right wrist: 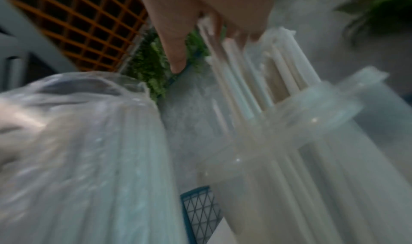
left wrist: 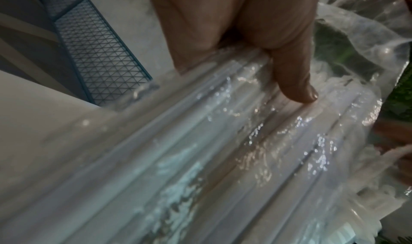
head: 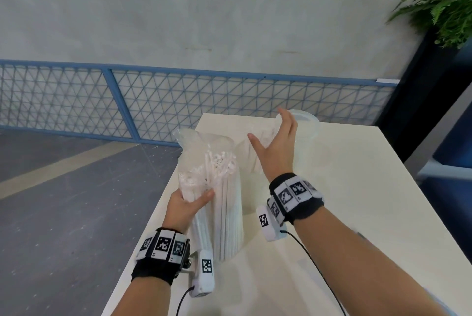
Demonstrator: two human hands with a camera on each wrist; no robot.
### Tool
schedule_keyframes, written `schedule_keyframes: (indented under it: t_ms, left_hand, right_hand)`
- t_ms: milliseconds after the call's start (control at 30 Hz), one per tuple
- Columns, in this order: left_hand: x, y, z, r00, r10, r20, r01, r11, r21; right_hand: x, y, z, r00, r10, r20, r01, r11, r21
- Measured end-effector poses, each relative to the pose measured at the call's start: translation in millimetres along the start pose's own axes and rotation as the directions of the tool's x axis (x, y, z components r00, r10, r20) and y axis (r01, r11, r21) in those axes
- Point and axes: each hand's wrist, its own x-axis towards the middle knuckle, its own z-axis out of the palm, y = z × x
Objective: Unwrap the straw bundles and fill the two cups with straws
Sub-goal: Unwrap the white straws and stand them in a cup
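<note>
left hand grips straw bundle | right hand pinches straws over cup

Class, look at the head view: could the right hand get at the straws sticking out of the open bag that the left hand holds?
Probably yes. The bag gapes open on top, straw ends exposed, and the right hand is right beside it, though busy with straws at the cup.

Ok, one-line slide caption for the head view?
Left hand grips the opened straw bundle; right hand feeds straws into a clear cup.
</note>
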Motion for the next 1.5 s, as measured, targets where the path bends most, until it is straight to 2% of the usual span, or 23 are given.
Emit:
schedule_keyframes:
  t_ms: [67,100,167,233,300,333,400,467,533,667,700,733,800,833,867,933,1000,1067,1200,1267,1367,1500]
  left_hand:
    - [-1.4,-0.2,-0.5,1.0,0.006,-0.015,-0.006,1.0,-0.008]
    - [-2.1,0.1,0.0,1.0,0.011,-0.025,-0.012,1.0,-0.013]
    - [-4.5,1.2,1.3,0.999,0.02,-0.044,-0.022,0.999,-0.032]
    - [-8.7,3.6,2.9,0.999,0.035,-0.033,-0.037,0.998,-0.049]
    - [-13.0,5.6,4.6,0.997,0.064,0.032,-0.063,0.998,-0.026]
    - [-14.6,6.1,5.2,0.994,0.079,0.076,-0.079,0.997,0.004]
    - [-15.8,7.0,6.1,0.981,0.087,0.173,-0.096,0.994,0.045]
    - [-16.1,9.6,7.0,0.97,0.09,0.225,-0.095,0.995,0.012]
    - [-14.7,13.0,7.7,0.973,0.106,0.206,-0.105,0.994,-0.018]
    - [-10.2,16.9,10.3,0.978,0.115,0.176,-0.113,0.993,-0.02]
    - [-9.7,16.4,11.5,0.979,0.11,0.173,-0.108,0.994,-0.019]
    - [-9.5,16.2,12.9,0.981,0.104,0.165,-0.102,0.995,-0.021]
    - [-8.7,14.3,14.1,0.985,0.09,0.149,-0.087,0.996,-0.028]
    - [-8.5,13.4,13.9,0.985,0.086,0.147,-0.083,0.996,-0.031]
    - [-7.9,12.5,13.4,0.986,0.082,0.148,-0.079,0.997,-0.026]
    - [-7.5,11.6,12.4,0.986,0.071,0.15,-0.071,0.997,-0.01]
    - [-6.8,11.8,11.0,0.987,0.047,0.155,-0.048,0.999,0.002]
    - [-5.7,10.4,9.6,0.986,0.022,0.165,-0.023,1.0,0.004]
    - [-4.4,7.7,9.2,0.98,0.002,0.198,-0.005,1.0,0.011]
    - [-4.1,7.0,9.3,0.974,0.002,0.227,-0.002,1.0,0.001]
    - [-3.9,4.8,8.8,0.965,0.009,0.262,-0.011,1.0,0.007]
    - [-3.3,2.9,9.5,0.963,0.02,0.269,-0.026,1.0,0.018]
  right_hand:
    - [-16.2,-13.0,-3.3,0.983,-0.175,-0.062,0.173,0.985,-0.025]
    - [-26.4,-19.5,-5.0,0.983,-0.185,-0.02,0.185,0.983,0.011]
    - [-46.2,-27.5,-5.0,0.979,-0.071,0.189,0.067,0.997,0.026]
    - [-59.7,-29.3,-2.9,0.909,0.157,0.387,-0.143,0.988,-0.064]
    - [-65.5,-35.0,-3.1,0.825,0.319,0.467,-0.336,0.941,-0.05]
    - [-65.9,-38.8,-3.6,0.81,0.344,0.474,-0.377,0.926,-0.027]
    - [-63.9,-42.8,-4.6,0.815,0.338,0.471,-0.378,0.926,-0.008]
    - [-62.5,-43.7,-5.3,0.816,0.313,0.485,-0.368,0.93,0.018]
    - [-63.4,-41.8,-6.6,0.806,0.313,0.502,-0.396,0.916,0.064]
    - [-66.3,-36.7,-8.0,0.75,0.338,0.569,-0.484,0.867,0.122]
    - [-67.2,-35.1,-7.1,0.766,0.314,0.561,-0.446,0.888,0.111]
    - [-68.1,-34.5,-6.5,0.809,0.269,0.523,-0.356,0.932,0.072]
    - [-69.7,-36.8,-7.7,0.925,0.086,0.371,-0.086,0.996,-0.018]
    - [-70.1,-38.9,-8.8,0.953,-0.035,0.302,0.047,0.998,-0.031]
    - [-70.0,-40.8,-9.9,0.949,-0.127,0.289,0.145,0.989,-0.041]
    - [-69.7,-42.5,-10.9,0.902,-0.193,0.387,0.254,0.961,-0.114]
    - [-68.6,-39.7,-9.5,0.861,-0.092,0.5,0.221,0.953,-0.205]
    - [-66.6,-36.2,-8.4,0.831,0.016,0.556,0.153,0.955,-0.255]
    - [-62.7,-34.4,-8.7,0.761,0.058,0.646,0.137,0.959,-0.247]
    - [-62.1,-32.5,-6.7,0.769,0.052,0.637,0.112,0.97,-0.215]
    - [-66.4,-27.9,-0.8,0.812,0.056,0.581,0.056,0.983,-0.172]
    - [-72.1,-24.9,4.9,0.781,0.102,0.617,0.068,0.967,-0.246]
